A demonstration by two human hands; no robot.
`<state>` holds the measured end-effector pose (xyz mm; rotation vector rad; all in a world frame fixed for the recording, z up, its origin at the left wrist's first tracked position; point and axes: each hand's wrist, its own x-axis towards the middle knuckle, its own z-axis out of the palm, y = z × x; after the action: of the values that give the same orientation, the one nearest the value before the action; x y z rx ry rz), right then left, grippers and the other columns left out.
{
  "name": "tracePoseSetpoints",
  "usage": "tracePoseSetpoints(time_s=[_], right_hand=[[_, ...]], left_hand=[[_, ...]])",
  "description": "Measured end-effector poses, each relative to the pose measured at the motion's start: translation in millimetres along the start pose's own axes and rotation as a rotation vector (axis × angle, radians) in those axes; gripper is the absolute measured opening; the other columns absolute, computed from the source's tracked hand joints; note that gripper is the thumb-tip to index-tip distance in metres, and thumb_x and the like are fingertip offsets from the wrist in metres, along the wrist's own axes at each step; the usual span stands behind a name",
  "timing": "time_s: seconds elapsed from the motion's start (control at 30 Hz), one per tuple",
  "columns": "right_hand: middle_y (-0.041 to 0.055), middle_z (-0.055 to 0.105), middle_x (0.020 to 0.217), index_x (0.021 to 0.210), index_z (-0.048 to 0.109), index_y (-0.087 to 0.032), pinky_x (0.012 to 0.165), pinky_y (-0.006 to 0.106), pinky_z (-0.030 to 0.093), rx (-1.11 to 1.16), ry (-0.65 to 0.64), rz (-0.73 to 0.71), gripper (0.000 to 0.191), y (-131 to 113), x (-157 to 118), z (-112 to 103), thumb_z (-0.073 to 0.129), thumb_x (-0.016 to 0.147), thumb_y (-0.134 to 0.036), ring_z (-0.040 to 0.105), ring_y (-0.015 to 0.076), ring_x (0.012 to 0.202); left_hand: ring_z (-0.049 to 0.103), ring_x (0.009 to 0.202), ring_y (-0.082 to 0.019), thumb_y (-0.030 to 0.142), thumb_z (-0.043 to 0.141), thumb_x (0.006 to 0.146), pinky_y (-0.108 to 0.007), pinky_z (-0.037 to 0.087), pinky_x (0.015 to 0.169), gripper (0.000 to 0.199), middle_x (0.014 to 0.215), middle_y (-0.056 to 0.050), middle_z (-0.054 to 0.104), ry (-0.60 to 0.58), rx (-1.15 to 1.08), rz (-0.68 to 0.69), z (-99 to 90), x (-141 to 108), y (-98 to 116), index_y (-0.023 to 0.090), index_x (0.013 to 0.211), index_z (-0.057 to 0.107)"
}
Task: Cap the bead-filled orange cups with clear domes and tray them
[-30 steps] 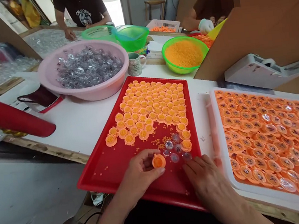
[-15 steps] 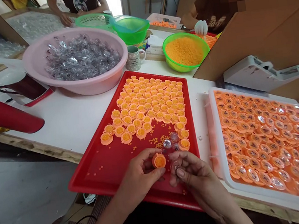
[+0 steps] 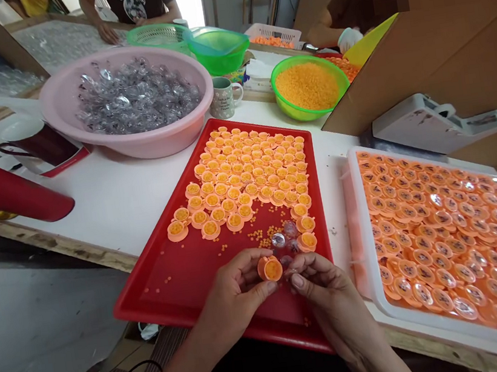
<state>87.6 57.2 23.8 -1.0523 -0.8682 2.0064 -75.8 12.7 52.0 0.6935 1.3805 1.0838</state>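
My left hand is closed around a small orange toy cup, tilted so its mouth with yellow-orange pellets faces me. Beside it, the fingers of my right hand are pinched on a small clear plastic lid, partly hidden by the fingertips. Both hands are above the near part of a red tray. A few more clear lids lie on the tray just beyond my fingers, among loose pellets. Rows of filled orange cups on saucers cover the tray's far part.
At left stands a pink basin heaped with clear lids. A green bowl of pellets and a mug are behind the tray. To the right is a clear bin of lidded cups. Two other people work across the table.
My left hand has turned the cup and shifted it slightly right and down. My right fingers have closed in around the lid, nearer the cup. A co-worker's gloved hand has moved right.
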Motion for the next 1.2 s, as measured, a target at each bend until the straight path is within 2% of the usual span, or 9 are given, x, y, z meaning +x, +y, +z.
tracePoseSetpoints(time_s=[0.17, 0.33, 0.43, 0.57, 0.8, 0.9, 1.03, 1.2], right_hand=[[-0.0024, 0.066, 0.077, 0.084, 0.072, -0.022, 0.071, 0.023, 0.049, -0.09, 0.007, -0.03, 0.013, 7, 4, -5, 0.082, 0.075, -0.024, 0.058, 0.0109, 0.071], [-0.0022, 0.068, 0.079, 0.082, 0.072, -0.022, 0.072, 0.023, 0.05, -0.405, -0.046, -0.086, 0.007, 2, 8, -8, 0.078, 0.078, -0.023, 0.061, 0.0123, 0.075], [-0.0014, 0.068, 0.079, 0.078, 0.073, -0.023, 0.074, 0.025, 0.051, -0.622, -0.039, -0.189, 0.005, -2, 8, -7, 0.075, 0.078, -0.018, 0.064, 0.014, 0.076], [-0.0011, 0.067, 0.078, 0.078, 0.072, -0.023, 0.069, 0.026, 0.052, -0.827, 0.021, -0.331, 0.008, 1, 7, -7, 0.071, 0.08, -0.015, 0.064, 0.0143, 0.073], [-0.0032, 0.066, 0.078, 0.086, 0.066, -0.023, 0.064, 0.021, 0.052, -0.95, 0.031, -0.585, 0.014, 1, 1, -4, 0.068, 0.083, -0.009, 0.064, 0.0115, 0.068], [-0.0013, 0.067, 0.082, 0.088, 0.066, -0.022, 0.069, 0.023, 0.051, -0.99, -0.027, -0.716, 0.016, -2, -3, -4, 0.065, 0.086, -0.006, 0.065, 0.0124, 0.075], [0.0002, 0.067, 0.086, 0.09, 0.066, -0.021, 0.073, 0.023, 0.052, -0.95, -0.084, -0.772, 0.019, -3, -7, -5, 0.063, 0.087, -0.002, 0.066, 0.0126, 0.079], [0.0011, 0.067, 0.084, 0.089, 0.066, -0.021, 0.069, 0.022, 0.053, -0.991, -0.054, -0.836, 0.022, -3, -9, -5, 0.062, 0.086, 0.0, 0.066, 0.0129, 0.077]], left_hand=[[0.068, 0.107, -0.021, 0.015, 0.068, 0.078, -0.028, 0.055, 0.091, 0.03, 0.108, -0.004, 0.075, -0.004, 0.025, 0.018, -1.4, -1, -5, 0.018, 0.108, 0.067], [0.066, 0.111, -0.021, 0.012, 0.061, 0.083, -0.032, 0.051, 0.101, 0.036, 0.119, -0.005, 0.072, -0.115, 0.153, 0.076, -0.5, 0, -11, 0.02, 0.117, 0.069], [0.062, 0.12, -0.021, 0.011, 0.058, 0.085, -0.034, 0.046, 0.108, 0.042, 0.128, -0.005, 0.068, -0.143, 0.262, 0.108, 0.6, -1, -12, 0.021, 0.126, 0.065], [0.059, 0.123, -0.02, 0.008, 0.059, 0.085, -0.033, 0.044, 0.11, 0.048, 0.133, -0.006, 0.064, -0.119, 0.363, 0.141, 3.4, -2, -15, 0.019, 0.131, 0.061], [0.065, 0.112, -0.015, 0.002, 0.057, 0.085, -0.023, 0.048, 0.101, 0.042, 0.122, -0.003, 0.071, -0.056, 0.312, 0.31, 6.8, -2, -19, 0.021, 0.122, 0.066], [0.068, 0.107, -0.014, -0.002, 0.058, 0.081, -0.021, 0.051, 0.096, 0.048, 0.116, 0.0, 0.073, -0.002, 0.233, 0.289, 4.2, -5, -17, 0.023, 0.121, 0.065], [0.071, 0.094, -0.014, 0.003, 0.064, 0.082, -0.02, 0.055, 0.088, 0.033, 0.102, 0.0, 0.076, -0.011, 0.214, 0.27, 1.0, -9, -15, 0.021, 0.109, 0.071], [0.07, 0.096, -0.012, 0.004, 0.06, 0.087, -0.016, 0.053, 0.09, 0.034, 0.104, -0.002, 0.076, -0.031, 0.299, 0.453, 1.7, -10, -18, 0.02, 0.116, 0.069]])
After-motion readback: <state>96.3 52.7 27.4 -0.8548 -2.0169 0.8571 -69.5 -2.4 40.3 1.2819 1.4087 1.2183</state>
